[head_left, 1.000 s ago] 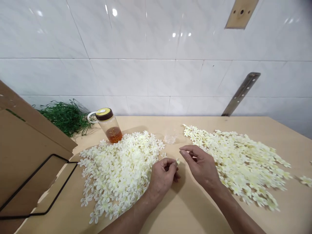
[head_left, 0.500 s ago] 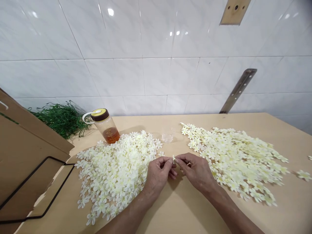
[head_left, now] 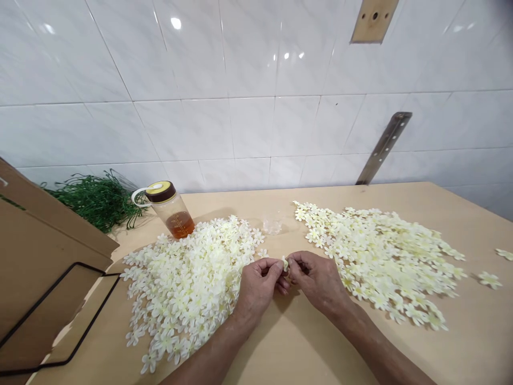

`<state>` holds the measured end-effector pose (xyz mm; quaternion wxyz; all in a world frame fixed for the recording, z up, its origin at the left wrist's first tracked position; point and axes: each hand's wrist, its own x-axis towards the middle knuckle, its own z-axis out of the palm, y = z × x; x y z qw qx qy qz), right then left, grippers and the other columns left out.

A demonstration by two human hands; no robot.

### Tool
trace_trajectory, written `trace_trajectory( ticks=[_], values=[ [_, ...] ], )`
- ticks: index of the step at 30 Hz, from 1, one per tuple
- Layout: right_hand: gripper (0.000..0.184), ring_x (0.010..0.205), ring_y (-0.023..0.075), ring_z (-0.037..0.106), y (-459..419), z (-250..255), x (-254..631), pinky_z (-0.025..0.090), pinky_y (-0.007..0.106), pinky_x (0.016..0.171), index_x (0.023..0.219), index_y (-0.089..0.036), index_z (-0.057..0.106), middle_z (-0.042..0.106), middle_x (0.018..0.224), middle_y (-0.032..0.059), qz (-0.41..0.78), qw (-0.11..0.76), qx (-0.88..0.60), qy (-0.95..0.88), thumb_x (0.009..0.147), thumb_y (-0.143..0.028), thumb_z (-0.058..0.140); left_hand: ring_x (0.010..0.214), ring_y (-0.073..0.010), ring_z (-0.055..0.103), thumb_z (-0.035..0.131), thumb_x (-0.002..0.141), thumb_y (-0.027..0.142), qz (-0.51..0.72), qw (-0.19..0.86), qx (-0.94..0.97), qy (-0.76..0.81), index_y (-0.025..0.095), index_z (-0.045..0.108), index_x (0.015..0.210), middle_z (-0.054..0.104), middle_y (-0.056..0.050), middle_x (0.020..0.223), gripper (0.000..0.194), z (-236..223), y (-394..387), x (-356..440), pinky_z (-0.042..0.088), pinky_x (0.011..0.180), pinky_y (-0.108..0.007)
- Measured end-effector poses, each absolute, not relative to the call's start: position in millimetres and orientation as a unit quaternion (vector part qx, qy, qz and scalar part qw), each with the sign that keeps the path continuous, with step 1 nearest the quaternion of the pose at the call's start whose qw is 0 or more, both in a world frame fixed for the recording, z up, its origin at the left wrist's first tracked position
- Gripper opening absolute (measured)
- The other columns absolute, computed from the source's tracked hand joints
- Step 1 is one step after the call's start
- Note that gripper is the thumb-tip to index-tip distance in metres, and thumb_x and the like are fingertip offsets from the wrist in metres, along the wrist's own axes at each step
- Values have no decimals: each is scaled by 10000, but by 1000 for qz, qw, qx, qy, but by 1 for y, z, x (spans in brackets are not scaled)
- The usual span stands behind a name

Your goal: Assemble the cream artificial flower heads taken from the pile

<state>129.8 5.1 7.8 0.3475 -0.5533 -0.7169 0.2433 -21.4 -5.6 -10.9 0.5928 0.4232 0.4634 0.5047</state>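
Note:
Both hands meet at the middle of the table, fingertips almost touching. A small pale-yellow artificial flower (head_left: pixel 285 264) is pinched between them, mostly hidden by the fingers. My left hand (head_left: pixel 260 283) is closed, thumb and forefinger on the flower. From the other side my right hand (head_left: pixel 316 275) is closed on it as well, with its thumb and forefinger together. Beside my left hand lies a dense heap of cream artificial flowers (head_left: pixel 192 278). To the right of my right hand, another, flatter heap of yellowish flowers (head_left: pixel 388 256) spreads out.
Behind the hands stands a small clear plastic container (head_left: pixel 272 226). A bottle (head_left: pixel 170 210) of amber liquid is back left, near green artificial stems (head_left: pixel 98 200). A cardboard box (head_left: pixel 52 251) and black wire frame (head_left: pixel 94 310) occupy the left edge. A tiled wall (head_left: pixel 248 128) bounds the table.
The view has shifted slightly to the right. My fingers have turned the flower a little, and my right fingertips are bent closer over it. Both hands stay in the same place.

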Motion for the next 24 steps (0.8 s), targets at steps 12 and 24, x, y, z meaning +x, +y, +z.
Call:
trace_trajectory(
  ticks=[12, 24],
  values=[
    [284, 632, 189, 668, 7, 2, 132, 529, 267, 606, 831, -215, 721, 727, 693, 29, 387, 380, -520, -660, 874, -444, 558, 441, -112, 561, 689, 783, 443, 511, 598, 410, 462, 113, 679, 742, 649, -33, 558, 333, -12, -2, -23, 472, 488, -224],
    [239, 586, 164, 633, 5, 6, 131, 491, 239, 565, 738, -215, 696, 696, 639, 15, 330, 368, -537, -683, 862, -332, 530, 422, -110, 553, 708, 761, 457, 491, 606, 409, 473, 107, 674, 705, 656, -47, 550, 356, -11, -2, -23, 468, 467, -221]
  ],
)
